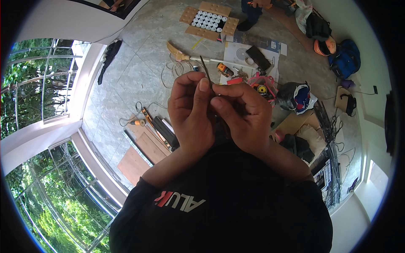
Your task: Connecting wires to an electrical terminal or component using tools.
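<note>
Both hands are raised in front of my chest, close together, with a thin dark strip (204, 65) between them. The kind of strip is hard to make out; it looks like a piece of cable or a narrow rod. Its upper end sticks up past the fingers, slightly tilted, while the lower part is hidden by the hands. My left hand (192, 111) has its fingers curled and its thumb upright against the strip. Thumb and forefinger of my right hand (248, 116) pinch at the same strip lower down, the other fingers folded in.
On the tiled floor ahead lie a broom (178, 52), a cordless drill (225, 69) and an open carton (198, 31) of white-capped cylinders. Another person's leg (252, 16) is beyond. Wooden boards (141, 152) lie left; black cables (332, 168) and bags, including a blue backpack (346, 61), lie right.
</note>
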Motion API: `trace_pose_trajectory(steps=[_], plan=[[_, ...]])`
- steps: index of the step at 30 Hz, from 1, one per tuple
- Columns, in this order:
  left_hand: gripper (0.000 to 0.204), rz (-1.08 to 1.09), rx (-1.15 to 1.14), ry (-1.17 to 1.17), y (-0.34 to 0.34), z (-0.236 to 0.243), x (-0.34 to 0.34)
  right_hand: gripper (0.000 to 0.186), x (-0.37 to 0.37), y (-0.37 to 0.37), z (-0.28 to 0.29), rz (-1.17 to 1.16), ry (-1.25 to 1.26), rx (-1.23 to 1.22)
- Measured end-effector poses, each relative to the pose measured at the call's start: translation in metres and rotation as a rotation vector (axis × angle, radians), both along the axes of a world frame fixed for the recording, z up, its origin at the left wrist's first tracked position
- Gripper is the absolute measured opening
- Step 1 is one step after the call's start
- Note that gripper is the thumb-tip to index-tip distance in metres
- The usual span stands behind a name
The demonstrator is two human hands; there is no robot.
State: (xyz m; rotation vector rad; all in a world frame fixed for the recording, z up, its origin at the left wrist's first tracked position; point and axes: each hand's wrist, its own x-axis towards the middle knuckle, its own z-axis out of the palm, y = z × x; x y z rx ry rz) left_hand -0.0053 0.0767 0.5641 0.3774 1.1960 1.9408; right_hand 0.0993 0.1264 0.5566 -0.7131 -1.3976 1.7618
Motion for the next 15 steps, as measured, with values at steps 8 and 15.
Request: trace_pose_trajectory(steps=[8, 15], plan=[[0.013, 0.0, 0.01, 0.015, -0.0022, -0.0027, 0.0017, 0.02, -0.004, 0.0011, -0.0055, -0.038, 0.062, 0.092], [0.014, 0.017, 0.014, 0.037, -0.0011, -0.0008, 0.0022, 0.02, -0.0012, -0.0019, -0.0011, -0.02, 0.034, 0.043]])
